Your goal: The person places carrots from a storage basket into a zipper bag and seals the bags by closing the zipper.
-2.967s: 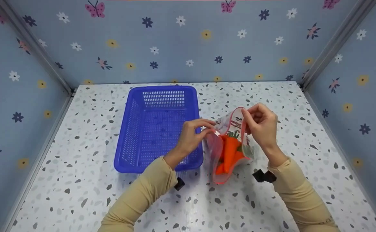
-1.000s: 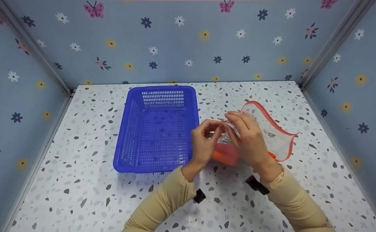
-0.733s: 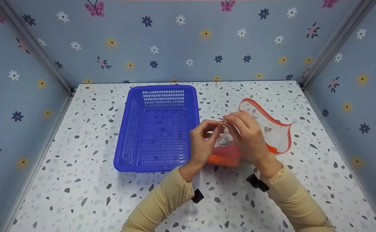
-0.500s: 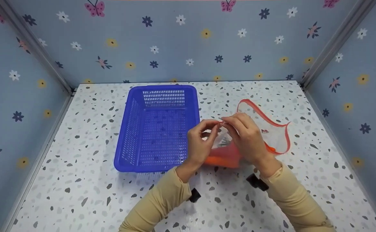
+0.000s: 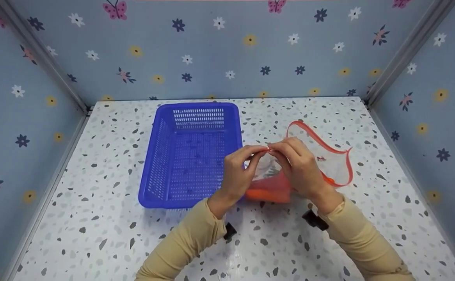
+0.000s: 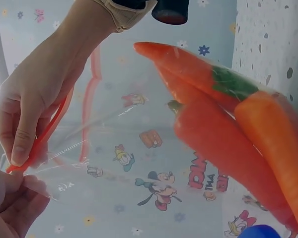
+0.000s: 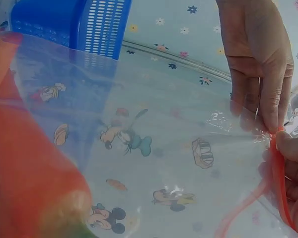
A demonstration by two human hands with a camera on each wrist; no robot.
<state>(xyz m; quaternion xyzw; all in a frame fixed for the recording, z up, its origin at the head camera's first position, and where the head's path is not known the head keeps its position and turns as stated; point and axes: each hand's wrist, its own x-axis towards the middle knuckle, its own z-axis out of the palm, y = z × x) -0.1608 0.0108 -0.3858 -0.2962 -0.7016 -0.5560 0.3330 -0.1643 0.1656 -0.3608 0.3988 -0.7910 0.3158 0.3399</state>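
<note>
My left hand [image 5: 238, 169] and right hand [image 5: 299, 164] meet at the orange-red zip edge of a clear zip bag [image 5: 338, 168]. Each pinches that edge between thumb and fingertips, the two sets of fingertips close together. Cartoon figures are printed on the bag. In the left wrist view, a red pepper [image 6: 213, 144] with a green stem and an orange carrot [image 6: 278, 148] lie inside among other red-orange vegetables. Right of my right hand, the zip strip still gapes in a loop. My right hand and forearm hide part of the bag in the head view.
A blue plastic basket [image 5: 145, 191] with perforated walls stands just left of the bag, close to my left hand. The speckled white table [image 5: 95, 234] is bounded by a blue flowered wall [image 5: 227, 50] at the back and similar panels at both sides.
Three seconds ago my hands held the bag's mouth apart, with the vegetables visible in it. Since then they have come together on the zip edge; lately my left hand has shifted slightly left.
</note>
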